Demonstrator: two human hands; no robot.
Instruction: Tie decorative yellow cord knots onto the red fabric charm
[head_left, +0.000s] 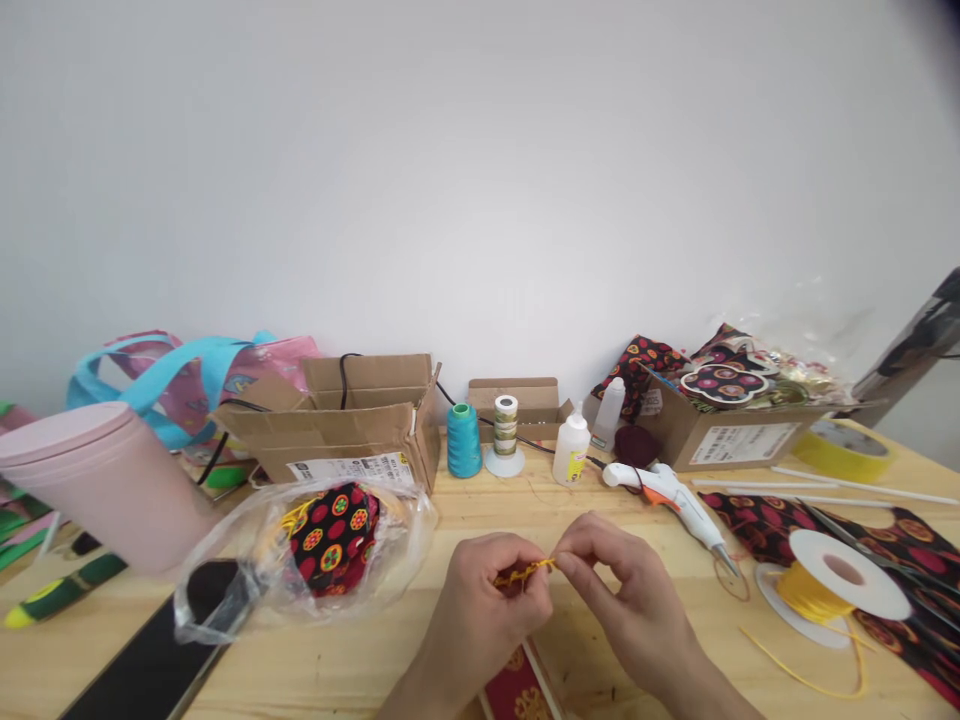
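Between my two hands runs a twisted length of yellow cord (525, 573). My left hand (487, 590) is closed round most of it, and its fingers hide part of the strand. The fingertips of my right hand (619, 590) pinch the cord's right end. Below the hands lies a dark red piece with a gold pattern and pale edges (517, 690), partly covered by my left hand. A spool of yellow cord (814, 595) stands to the right, a loose tail trailing from it over the table.
A white glue gun (667, 500), a glue bottle (572, 448) and a teal thread cone (463, 442) stand behind the hands. Cardboard boxes (360, 430) line the wall. A plastic bag (405, 530) with patterned fabric lies left, near a pink tumbler (112, 490). Scissors (885, 555) rest on fabric at right.
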